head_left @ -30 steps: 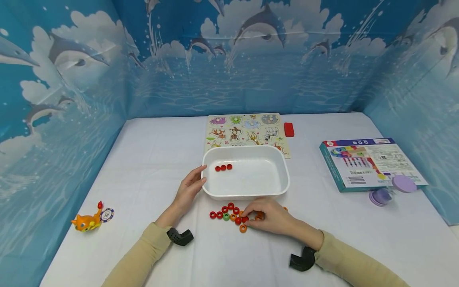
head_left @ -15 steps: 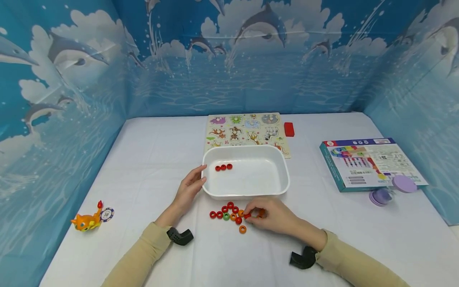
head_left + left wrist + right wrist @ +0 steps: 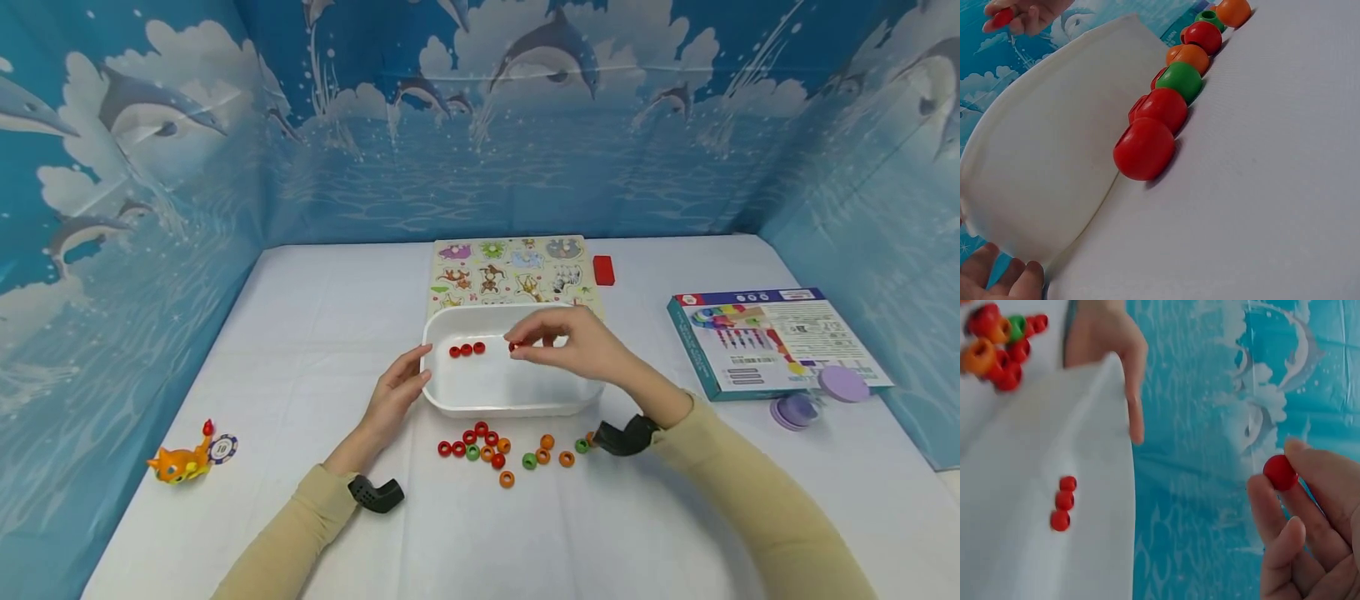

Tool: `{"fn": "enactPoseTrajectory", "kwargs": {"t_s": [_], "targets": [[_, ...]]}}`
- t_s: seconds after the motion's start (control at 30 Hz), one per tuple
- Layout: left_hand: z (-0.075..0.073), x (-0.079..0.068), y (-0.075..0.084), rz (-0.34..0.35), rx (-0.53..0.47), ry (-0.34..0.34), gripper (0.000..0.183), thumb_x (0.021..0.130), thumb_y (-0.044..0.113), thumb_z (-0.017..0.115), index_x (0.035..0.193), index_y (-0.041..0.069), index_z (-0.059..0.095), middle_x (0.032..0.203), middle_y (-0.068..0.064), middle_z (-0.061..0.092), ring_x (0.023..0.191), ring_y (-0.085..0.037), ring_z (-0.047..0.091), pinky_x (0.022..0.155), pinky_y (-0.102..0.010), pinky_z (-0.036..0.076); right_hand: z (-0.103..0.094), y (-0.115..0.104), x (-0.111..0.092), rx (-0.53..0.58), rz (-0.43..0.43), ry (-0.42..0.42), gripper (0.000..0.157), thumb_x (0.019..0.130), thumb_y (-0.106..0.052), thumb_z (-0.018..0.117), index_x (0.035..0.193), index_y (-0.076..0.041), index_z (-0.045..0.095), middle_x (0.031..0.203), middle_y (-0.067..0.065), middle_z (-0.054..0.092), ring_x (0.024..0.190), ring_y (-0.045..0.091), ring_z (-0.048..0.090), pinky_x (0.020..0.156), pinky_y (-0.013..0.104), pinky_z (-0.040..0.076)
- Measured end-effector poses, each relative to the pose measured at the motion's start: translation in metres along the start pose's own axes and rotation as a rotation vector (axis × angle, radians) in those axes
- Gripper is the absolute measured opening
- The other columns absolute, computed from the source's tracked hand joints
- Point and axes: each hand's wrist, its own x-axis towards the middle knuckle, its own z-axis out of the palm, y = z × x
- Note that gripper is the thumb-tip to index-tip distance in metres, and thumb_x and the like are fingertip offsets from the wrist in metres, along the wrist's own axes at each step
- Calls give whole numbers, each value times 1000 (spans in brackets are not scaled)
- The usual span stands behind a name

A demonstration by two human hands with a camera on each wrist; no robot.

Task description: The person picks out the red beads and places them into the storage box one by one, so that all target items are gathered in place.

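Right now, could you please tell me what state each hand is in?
Left hand: open, touching the left end of the white tray.
Right hand: closed, pinching a red bead above the tray.

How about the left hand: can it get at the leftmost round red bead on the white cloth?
Probably yes: the left hand touches the white rectangular tray but holds no bead, and that red bead lies uncovered on the white cloth outside the tray.

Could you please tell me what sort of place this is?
Most likely a play or filming corner set up indoors: a white-covered table, a dolphin-printed curtain behind it and at its sides, and coloured toy beads.
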Motion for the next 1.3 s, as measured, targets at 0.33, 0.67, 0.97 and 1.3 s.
{"fn": "enactPoseTrajectory", "kwargs": {"t_s": [0.33,0.67,0.97,1.3], "targets": [[4,-3,14,-21,-12,-15,44,92,12,49,134,5,38,144,-5,25,131,-17,20,102,-35,25,2,56,70,115,263,-233,30,71,-16,75,96,-5,64,95,6,62,84,17,63,73,30,51],[9,-8,28,-12,7,-27,45,93,11,47,134,-1,34,145,-10,22,131,-19,20,102,-35,25,24,96,81,-110,318,-379,20,76,-6,70,95,-8,65,94,1,63,90,19,58,70,27,50],[1,0,8,-33,-26,-7,44,91,13,50,133,6,39,144,-2,25,131,-17,19,103,-37,24,31,102,81,-237,315,-407,25,78,-10,68,102,-12,64,94,-2,64,86,13,58,75,28,47],[8,-8,27,-13,13,-14,45,92,14,48,134,1,36,145,-8,22,132,-22,17,103,-39,23,2,67,68,-216,285,-340,37,80,-14,66,116,-10,59,107,5,62,86,14,58,74,29,49]]}}
